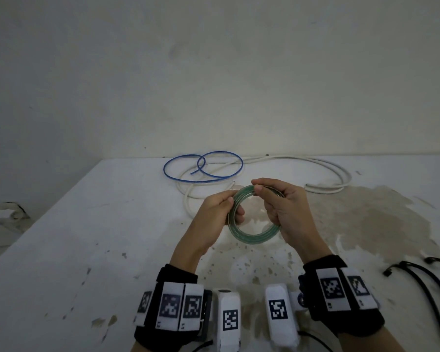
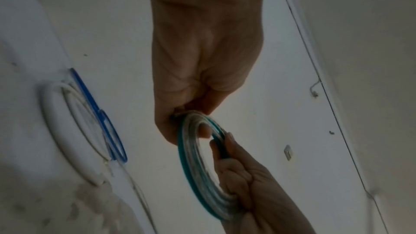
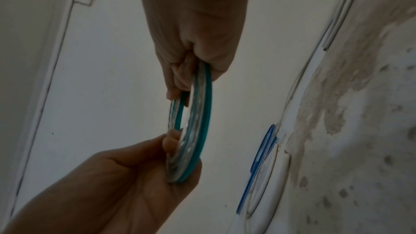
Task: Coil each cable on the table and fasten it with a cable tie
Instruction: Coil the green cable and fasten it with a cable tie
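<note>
Between both hands' fingers [image 1: 258, 190]: green cable coil [image 1: 252, 236].

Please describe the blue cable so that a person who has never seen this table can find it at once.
Look at the far edge of the white table, by the wall. The thin blue cable lies there in two loose overlapping loops, across a thicker white cable. It is the only blue one, and no hand touches it.

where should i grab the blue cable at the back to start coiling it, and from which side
Take the blue cable at its loose end, inside the left loop, coming down from above. It lies flat on the table in two overlapping loops, partly over the white cable, so a pinch from above should lift it clear. Both hands now hold the green coil, so one must let go first.
</note>
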